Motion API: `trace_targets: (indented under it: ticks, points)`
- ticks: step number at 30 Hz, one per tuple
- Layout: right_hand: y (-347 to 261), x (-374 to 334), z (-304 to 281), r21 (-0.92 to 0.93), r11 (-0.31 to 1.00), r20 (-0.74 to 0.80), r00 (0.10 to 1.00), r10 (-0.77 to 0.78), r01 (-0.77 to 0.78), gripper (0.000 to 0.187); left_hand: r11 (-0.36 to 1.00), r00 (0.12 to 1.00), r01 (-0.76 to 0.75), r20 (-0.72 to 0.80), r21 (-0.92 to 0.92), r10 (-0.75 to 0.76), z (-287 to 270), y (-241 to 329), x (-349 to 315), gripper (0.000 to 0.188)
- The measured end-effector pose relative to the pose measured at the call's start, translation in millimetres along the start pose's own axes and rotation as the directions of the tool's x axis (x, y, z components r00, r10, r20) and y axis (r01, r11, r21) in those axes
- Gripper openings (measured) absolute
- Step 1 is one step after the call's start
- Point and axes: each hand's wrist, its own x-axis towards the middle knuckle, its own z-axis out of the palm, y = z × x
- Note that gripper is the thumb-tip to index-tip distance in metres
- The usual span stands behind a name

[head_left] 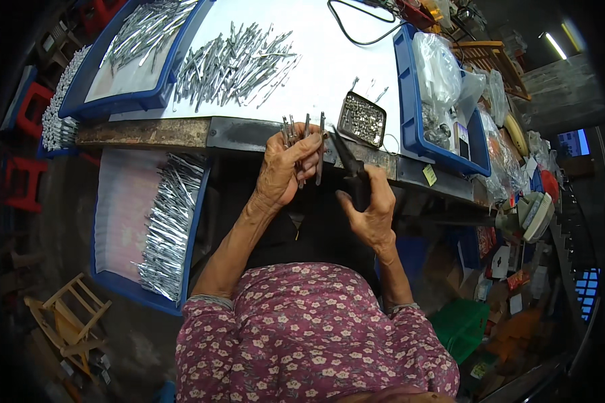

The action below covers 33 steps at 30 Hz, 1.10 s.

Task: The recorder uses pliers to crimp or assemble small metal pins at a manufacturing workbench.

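Observation:
Several thin metal strips [306, 138] stand fanned between the fingers of my left hand [279, 164], just in front of the table edge. My right hand [375, 211] is closed around a black tool with a long, narrow tip [346, 151]. Its tip points up and left, close to the outermost strip; whether they touch I cannot tell. Beside the tool, on the table edge, sits a small dark tin [343, 124] full of tiny metal pieces [364, 121]. A loose pile of metal strips [235, 64] lies on the white tabletop [323, 74] beyond my left hand.
Blue trays of metal strips stand on the table [165, 94] and below it at left [188, 269]. Another blue tray [410, 101] at right holds plastic bags [437, 64]. A black cable [349, 37] lies at the back. A wooden stool [67, 319] stands lower left.

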Motion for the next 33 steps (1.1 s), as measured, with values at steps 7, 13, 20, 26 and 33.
trace_targets:
  ticks: [7,13,20,26,33]
  points:
    - [6.3,-6.6,2.9,-0.164,0.981,-0.003,0.995,-0.103,0.101,0.05,0.967,0.991,0.137,0.038,-0.213,-0.132,-6.5,-5.8,-2.8,0.015]
    - [12.3,-12.0,5.5,-0.205,0.97,0.006,0.991,-0.133,0.132,0.049,0.941,0.982,0.186,0.015,-0.284,-0.189,-6.8,-10.5,-3.7,0.016]
    - [5.8,-18.2,8.9,-0.015,1.0,0.065,0.998,0.02,-0.019,0.046,0.965,0.995,0.046,-0.079,-0.258,-0.068,1.7,-19.8,-9.8,0.015]
    - [-13.1,-14.9,-2.4,0.39,0.755,0.421,0.831,0.363,-0.527,0.037,0.865,0.93,-0.271,-0.118,0.422,0.349,8.4,-28.2,-10.0,0.007]
    - [0.4,-11.8,-9.6,0.531,0.485,0.649,0.701,0.296,-0.695,0.03,0.207,0.737,-0.544,0.345,0.813,0.582,-9.9,-16.5,-6.2,0.019]
